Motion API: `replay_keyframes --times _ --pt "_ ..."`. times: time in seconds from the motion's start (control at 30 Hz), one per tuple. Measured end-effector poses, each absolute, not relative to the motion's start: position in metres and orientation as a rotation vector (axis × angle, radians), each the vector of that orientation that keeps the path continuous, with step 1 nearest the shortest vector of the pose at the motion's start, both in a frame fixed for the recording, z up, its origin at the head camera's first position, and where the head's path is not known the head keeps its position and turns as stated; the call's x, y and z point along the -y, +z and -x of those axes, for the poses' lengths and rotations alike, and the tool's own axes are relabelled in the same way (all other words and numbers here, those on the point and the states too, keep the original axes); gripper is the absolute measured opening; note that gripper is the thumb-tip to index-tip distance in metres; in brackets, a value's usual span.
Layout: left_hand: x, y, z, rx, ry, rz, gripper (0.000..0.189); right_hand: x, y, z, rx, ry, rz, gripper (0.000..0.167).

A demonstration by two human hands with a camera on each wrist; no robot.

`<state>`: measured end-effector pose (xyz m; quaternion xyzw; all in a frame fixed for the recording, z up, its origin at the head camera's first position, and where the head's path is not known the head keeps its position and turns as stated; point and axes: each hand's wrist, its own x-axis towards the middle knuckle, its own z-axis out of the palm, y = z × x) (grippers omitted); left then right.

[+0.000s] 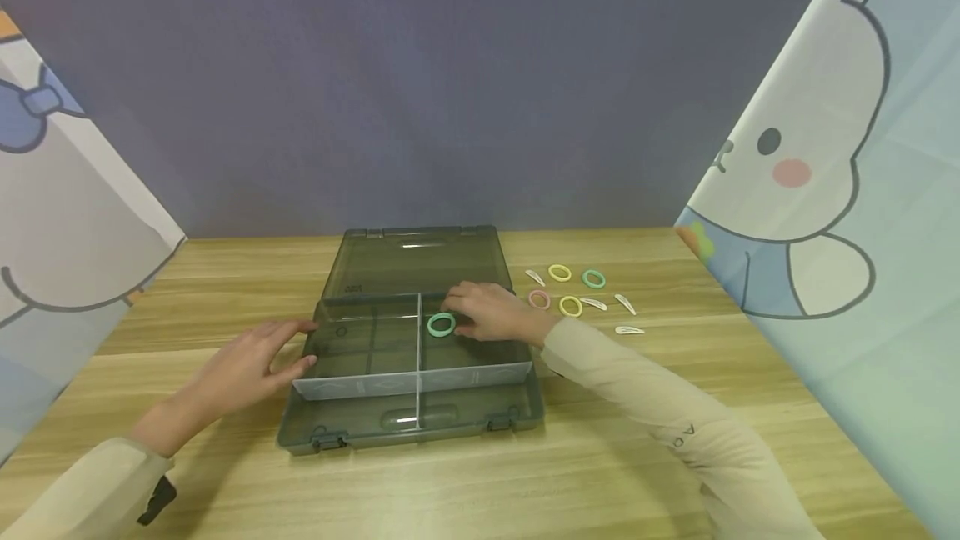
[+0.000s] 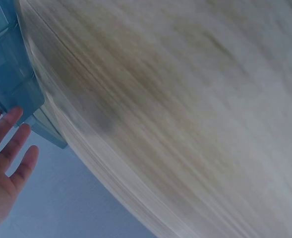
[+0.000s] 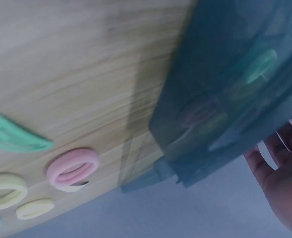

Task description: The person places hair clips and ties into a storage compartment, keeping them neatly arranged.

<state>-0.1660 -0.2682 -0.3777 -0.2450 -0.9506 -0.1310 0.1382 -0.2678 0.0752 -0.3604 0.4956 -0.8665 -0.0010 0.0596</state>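
Observation:
A dark translucent plastic box [image 1: 360,432] lies with its lid [image 1: 420,261] tipped back, its inside split by clear dividers. In its right rear compartment sits a green hair tie [image 1: 441,324]. My right hand [image 1: 491,312] reaches over that compartment, thumb and fingers apart right beside the tie; whether they touch it I cannot tell. In the right wrist view the box wall partly hides this hand [image 3: 287,178]. My left hand [image 1: 243,365] rests with spread fingers against the box's left side. The left wrist view shows these fingers [image 2: 9,148] at the box corner.
Right of the box lie a pink hair tie [image 1: 539,299], two yellow hair ties [image 1: 559,273], another green hair tie [image 1: 593,279] and several snap hair clips [image 1: 626,304]. A grey wall [image 1: 450,107] stands behind the wooden table [image 1: 600,440]. Cartoon-printed cloths flank both sides.

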Motion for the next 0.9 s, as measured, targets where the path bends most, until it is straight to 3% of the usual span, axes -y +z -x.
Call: replay_keyframes --times 0.9 --pt "0.271 -0.380 0.170 2.704 -0.368 0.737 0.044 -0.140 -0.337 0.268 2.733 0.208 -1.279 0.036"
